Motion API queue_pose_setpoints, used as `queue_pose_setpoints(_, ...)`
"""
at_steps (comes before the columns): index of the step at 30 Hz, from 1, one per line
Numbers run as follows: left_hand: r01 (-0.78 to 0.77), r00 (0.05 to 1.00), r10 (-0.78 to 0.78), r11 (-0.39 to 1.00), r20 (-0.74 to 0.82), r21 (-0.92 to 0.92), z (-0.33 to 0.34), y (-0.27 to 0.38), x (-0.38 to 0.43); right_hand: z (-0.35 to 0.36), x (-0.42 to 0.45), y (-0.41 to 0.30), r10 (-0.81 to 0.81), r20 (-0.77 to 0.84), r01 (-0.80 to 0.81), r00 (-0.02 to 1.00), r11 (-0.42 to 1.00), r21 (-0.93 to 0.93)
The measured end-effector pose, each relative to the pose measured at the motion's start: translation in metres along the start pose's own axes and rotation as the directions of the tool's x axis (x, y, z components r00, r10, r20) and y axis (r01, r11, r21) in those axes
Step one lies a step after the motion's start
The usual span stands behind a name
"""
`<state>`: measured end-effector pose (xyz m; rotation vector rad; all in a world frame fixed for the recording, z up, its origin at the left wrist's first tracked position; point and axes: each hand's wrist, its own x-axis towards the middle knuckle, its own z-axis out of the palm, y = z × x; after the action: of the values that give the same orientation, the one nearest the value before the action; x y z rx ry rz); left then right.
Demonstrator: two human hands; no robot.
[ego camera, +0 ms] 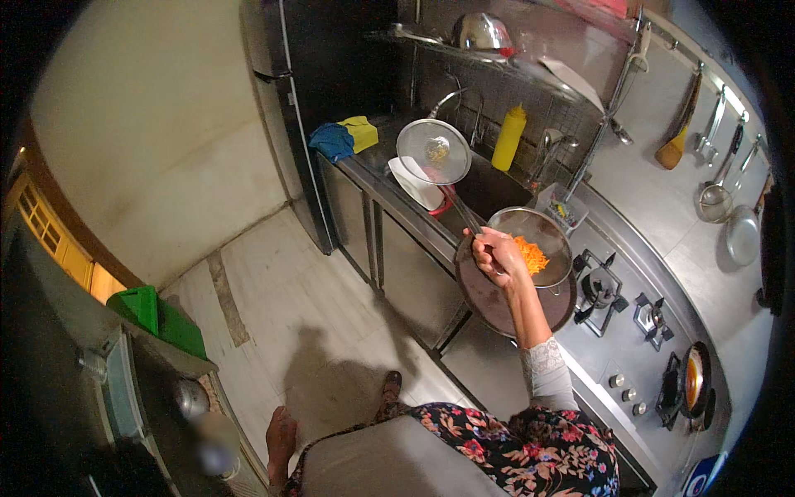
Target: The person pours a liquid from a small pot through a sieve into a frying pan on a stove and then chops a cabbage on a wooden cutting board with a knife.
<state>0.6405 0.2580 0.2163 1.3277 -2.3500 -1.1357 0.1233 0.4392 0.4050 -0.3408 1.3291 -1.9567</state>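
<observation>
My right hand (pixel 500 256) grips the handle of a round fine-mesh strainer (pixel 417 140), held out over the sink's near edge. Small yellowish bits lie in the middle of its mesh. Just beyond my right wrist is a round metal-rimmed bowl or sieve (pixel 556 236) with shredded orange food (pixel 531 255), perhaps carrot, partly hidden by my hand. Under it is a large, round, dark board or tray (pixel 497 310) at the counter's edge. My left hand (pixel 282 432) hangs low at my side above the floor; its fingers are not clear.
The sink (pixel 500 189) holds a white board or tray (pixel 413 186) by its front edge. Behind stands a yellow squeeze bottle (pixel 509 140). Blue and yellow cloths (pixel 334 141) lie left. Gas burners (pixel 599 289) and a frying pan (pixel 694 379) are right. A green bin (pixel 177 326) stands left.
</observation>
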Motion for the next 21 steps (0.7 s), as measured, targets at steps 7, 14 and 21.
queue_pose_setpoints(7,0.138,0.977,-0.053,0.899,0.208,-0.417,0.021,-0.058,0.147,-0.015,0.088,0.054,-0.184,-0.457,0.135,0.87,0.981,-0.138)
queue_pose_setpoints(14,-0.241,0.962,0.209,0.952,0.174,0.19,-0.013,0.101,0.27,-0.041,0.128,0.072,-0.579,-0.437,-0.138,0.688,0.486,-0.863)
queue_pose_setpoints(21,-0.218,0.893,0.263,0.963,0.365,-0.16,0.027,0.035,0.399,-0.04,0.154,0.04,-0.529,-0.397,-0.545,0.75,-0.155,-0.824)
